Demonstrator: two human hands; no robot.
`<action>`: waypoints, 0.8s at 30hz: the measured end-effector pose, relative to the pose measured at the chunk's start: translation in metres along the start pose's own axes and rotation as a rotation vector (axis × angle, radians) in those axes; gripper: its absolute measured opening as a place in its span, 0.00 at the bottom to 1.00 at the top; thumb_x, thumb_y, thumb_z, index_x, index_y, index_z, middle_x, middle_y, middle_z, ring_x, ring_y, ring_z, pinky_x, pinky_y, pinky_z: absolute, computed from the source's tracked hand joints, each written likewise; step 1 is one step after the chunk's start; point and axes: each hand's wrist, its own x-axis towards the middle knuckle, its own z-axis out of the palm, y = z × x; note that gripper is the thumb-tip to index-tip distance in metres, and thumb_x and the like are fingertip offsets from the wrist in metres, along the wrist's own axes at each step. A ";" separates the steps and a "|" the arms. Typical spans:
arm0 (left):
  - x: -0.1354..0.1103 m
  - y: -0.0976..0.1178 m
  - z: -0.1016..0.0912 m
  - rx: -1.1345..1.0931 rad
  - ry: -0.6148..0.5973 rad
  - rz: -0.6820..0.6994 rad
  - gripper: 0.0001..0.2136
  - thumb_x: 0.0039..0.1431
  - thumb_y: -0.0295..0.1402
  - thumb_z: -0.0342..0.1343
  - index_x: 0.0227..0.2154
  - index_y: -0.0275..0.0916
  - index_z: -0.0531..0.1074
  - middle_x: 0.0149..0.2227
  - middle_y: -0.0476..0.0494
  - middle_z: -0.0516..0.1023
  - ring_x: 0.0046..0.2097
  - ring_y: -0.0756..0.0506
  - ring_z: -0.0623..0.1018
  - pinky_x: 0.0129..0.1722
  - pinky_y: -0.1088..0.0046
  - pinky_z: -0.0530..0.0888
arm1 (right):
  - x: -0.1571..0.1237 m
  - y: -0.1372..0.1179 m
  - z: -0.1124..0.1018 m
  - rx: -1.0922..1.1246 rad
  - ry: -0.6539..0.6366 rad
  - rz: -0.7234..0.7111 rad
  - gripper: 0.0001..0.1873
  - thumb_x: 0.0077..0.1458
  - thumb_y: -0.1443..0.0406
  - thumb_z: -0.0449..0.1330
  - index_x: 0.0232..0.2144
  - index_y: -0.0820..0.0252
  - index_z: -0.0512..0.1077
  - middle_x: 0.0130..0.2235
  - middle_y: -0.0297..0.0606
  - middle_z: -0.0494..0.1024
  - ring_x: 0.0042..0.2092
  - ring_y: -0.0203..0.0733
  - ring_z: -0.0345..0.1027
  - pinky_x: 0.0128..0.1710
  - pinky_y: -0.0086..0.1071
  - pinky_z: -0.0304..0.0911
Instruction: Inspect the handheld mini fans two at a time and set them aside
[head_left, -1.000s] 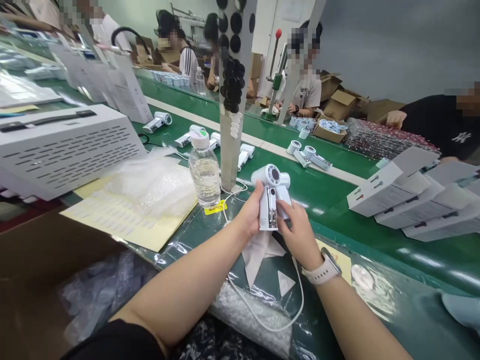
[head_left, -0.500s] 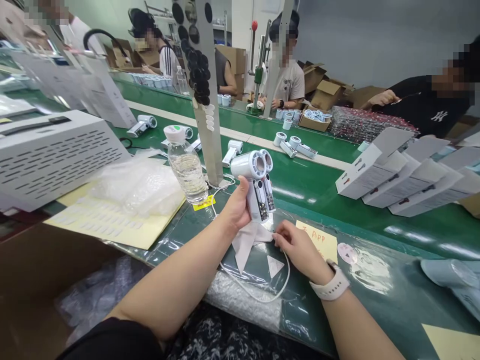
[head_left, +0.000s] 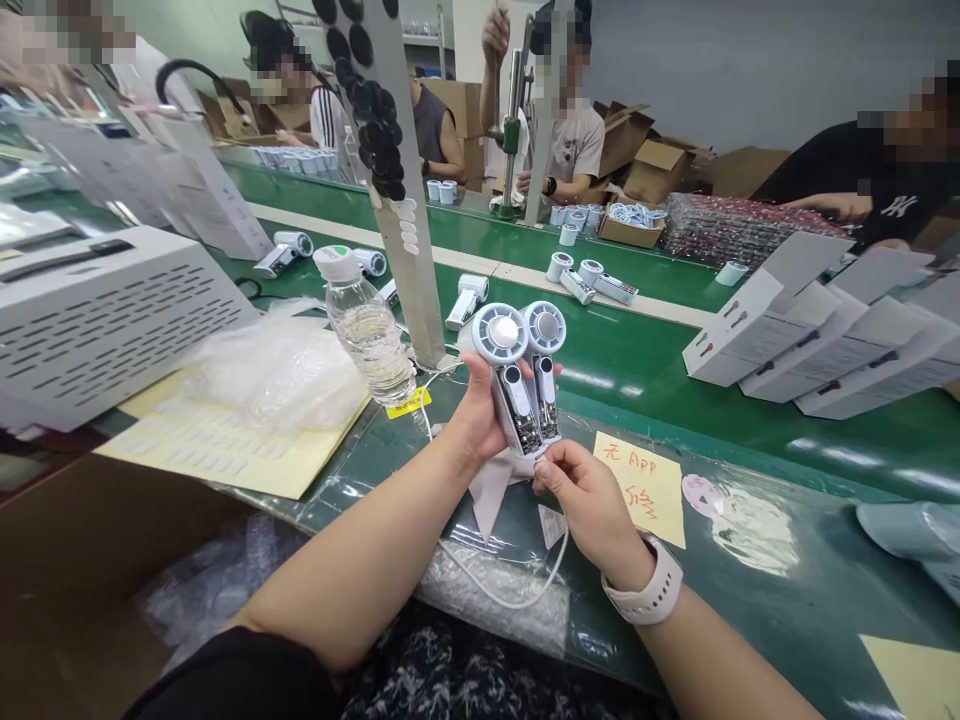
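My left hand [head_left: 474, 412] grips two white handheld fans [head_left: 523, 372] side by side, round heads up, above the green bench. Just below their bases, my right hand [head_left: 581, 495] is pinched on the end of a white cable [head_left: 517, 597] that loops down over the plastic-covered bench edge. A white watch sits on my right wrist. A white cloth [head_left: 484, 490] lies under my left hand.
A water bottle [head_left: 364, 325] and a metal post [head_left: 405, 200] carrying black discs stand left of the fans. Clear bags [head_left: 277, 370] lie on yellow sheets; a white vented machine [head_left: 105, 310] sits far left. White boxes [head_left: 810, 340] lie right. Several people work across the conveyor [head_left: 637, 300].
My left hand turned the two fans so their round faces point at me. My right hand dropped to the bench, then rose to the fans' bases with the cable end.
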 end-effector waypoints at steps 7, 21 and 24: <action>-0.005 -0.004 0.007 0.070 0.014 0.021 0.35 0.29 0.72 0.61 0.20 0.39 0.71 0.38 0.39 0.81 0.46 0.37 0.79 0.36 0.66 0.77 | -0.005 0.007 0.009 0.208 -0.086 0.116 0.27 0.51 0.41 0.65 0.26 0.54 0.61 0.15 0.20 0.61 0.15 0.33 0.58 0.19 0.30 0.60; -0.002 -0.006 0.005 -0.051 0.051 0.019 0.34 0.36 0.71 0.59 0.21 0.38 0.69 0.43 0.40 0.80 0.42 0.42 0.80 0.37 0.68 0.77 | -0.005 0.004 0.008 -0.035 -0.050 -0.102 0.21 0.61 0.44 0.57 0.36 0.54 0.69 0.37 0.38 0.79 0.41 0.46 0.72 0.44 0.40 0.67; -0.002 -0.005 0.005 -0.060 0.034 0.010 0.34 0.37 0.71 0.59 0.21 0.38 0.69 0.42 0.40 0.80 0.42 0.41 0.80 0.36 0.67 0.77 | -0.008 0.005 0.009 -0.060 -0.054 -0.131 0.19 0.64 0.46 0.55 0.36 0.54 0.68 0.37 0.38 0.78 0.41 0.46 0.71 0.44 0.39 0.65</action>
